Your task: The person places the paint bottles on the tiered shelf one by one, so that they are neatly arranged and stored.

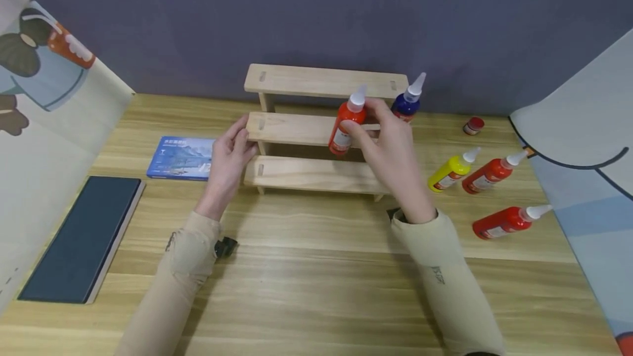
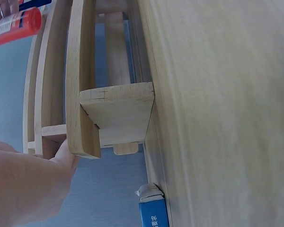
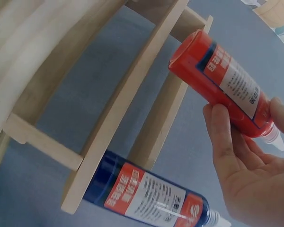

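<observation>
My right hand (image 1: 395,147) grips an orange-red paint bottle (image 1: 341,129) with a white pointed cap, held between thumb and fingers. The bottle hovers over the middle step of a three-step wooden display rack (image 1: 296,128); in the right wrist view its base (image 3: 185,49) is apart from the boards. A dark blue paint bottle (image 3: 146,194) stands at the right end of the middle step, partly hidden behind the right hand in the head view. At the rack's left side, my left hand (image 1: 229,153) holds the end of the middle step.
Right of the rack lie a yellow bottle (image 1: 450,173), two red bottles (image 1: 487,176), (image 1: 501,223) and a small dark red jar (image 1: 473,125). A blue flat box (image 1: 182,158) and a dark flat panel (image 1: 81,240) lie on the left. A grey-blue wall (image 1: 316,15) stands behind.
</observation>
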### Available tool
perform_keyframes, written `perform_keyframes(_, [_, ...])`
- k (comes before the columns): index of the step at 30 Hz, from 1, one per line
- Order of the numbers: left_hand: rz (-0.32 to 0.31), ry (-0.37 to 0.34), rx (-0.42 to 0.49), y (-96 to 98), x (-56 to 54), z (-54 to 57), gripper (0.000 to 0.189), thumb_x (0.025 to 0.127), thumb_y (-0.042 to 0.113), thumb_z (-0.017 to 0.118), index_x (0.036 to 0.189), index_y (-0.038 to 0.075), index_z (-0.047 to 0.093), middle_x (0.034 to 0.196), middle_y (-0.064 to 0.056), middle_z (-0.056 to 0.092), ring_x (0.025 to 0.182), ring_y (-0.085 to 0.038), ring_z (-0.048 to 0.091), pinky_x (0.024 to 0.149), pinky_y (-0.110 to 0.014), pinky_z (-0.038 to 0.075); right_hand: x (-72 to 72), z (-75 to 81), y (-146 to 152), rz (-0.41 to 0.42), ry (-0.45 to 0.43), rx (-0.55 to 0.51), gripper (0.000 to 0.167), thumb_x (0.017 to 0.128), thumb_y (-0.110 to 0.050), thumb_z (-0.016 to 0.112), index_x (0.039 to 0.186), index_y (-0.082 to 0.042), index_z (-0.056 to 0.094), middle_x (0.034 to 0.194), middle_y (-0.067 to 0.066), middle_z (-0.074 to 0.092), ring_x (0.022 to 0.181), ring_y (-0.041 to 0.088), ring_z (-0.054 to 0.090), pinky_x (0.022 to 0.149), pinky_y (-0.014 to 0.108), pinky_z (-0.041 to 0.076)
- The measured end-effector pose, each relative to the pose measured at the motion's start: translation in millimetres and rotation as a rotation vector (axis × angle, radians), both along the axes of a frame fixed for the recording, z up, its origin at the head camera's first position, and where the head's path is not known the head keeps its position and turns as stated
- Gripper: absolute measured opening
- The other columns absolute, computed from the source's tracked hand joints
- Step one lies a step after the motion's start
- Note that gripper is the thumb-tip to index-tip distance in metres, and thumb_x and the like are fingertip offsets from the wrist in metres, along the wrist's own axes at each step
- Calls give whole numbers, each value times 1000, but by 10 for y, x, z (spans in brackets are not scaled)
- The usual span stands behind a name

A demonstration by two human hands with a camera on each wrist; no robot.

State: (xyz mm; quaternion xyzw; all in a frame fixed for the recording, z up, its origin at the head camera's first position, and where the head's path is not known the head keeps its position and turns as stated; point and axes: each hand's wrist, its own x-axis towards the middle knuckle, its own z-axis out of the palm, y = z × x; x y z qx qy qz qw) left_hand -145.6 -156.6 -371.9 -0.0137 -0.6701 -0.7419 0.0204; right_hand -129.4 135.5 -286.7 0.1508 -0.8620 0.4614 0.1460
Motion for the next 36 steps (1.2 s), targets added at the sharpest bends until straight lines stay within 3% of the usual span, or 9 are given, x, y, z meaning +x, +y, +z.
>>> perform_keyframes(14, [0,-4,6,11,-14,1,51,118,13,36,168,3,29,174,-16,26,156,-30,35,121,-30,43,-209,3,-186,-40,25,31,50,101,-23,79,141,2,62,130,15,73,116,24,69,93,41,66])
perform_keyframes(21, [5,-11,11,3,-14,5,51,118,12,35,168,2,28,174,-17,26,156,-30,35,121,-30,43,-276,-21,-291,-22,22,18,50,101,-23,79,141,2,63,128,15,73,115,24,69,90,41,66])
perform_keyframes(31, [-2,-21,10,13,-18,13,51,118,14,36,168,5,30,174,-17,28,156,-31,36,122,-29,43,-321,-41,-324,-33,14,42,52,102,-24,77,144,2,61,129,17,73,117,26,69,90,42,67])
perform_keyframes(36, [-1,-18,8,-8,-16,8,52,118,15,36,168,4,29,173,-18,28,155,-32,36,122,-30,43,-312,-36,-333,-13,-3,71,59,102,-25,77,150,1,56,135,18,70,122,28,68,97,40,65])
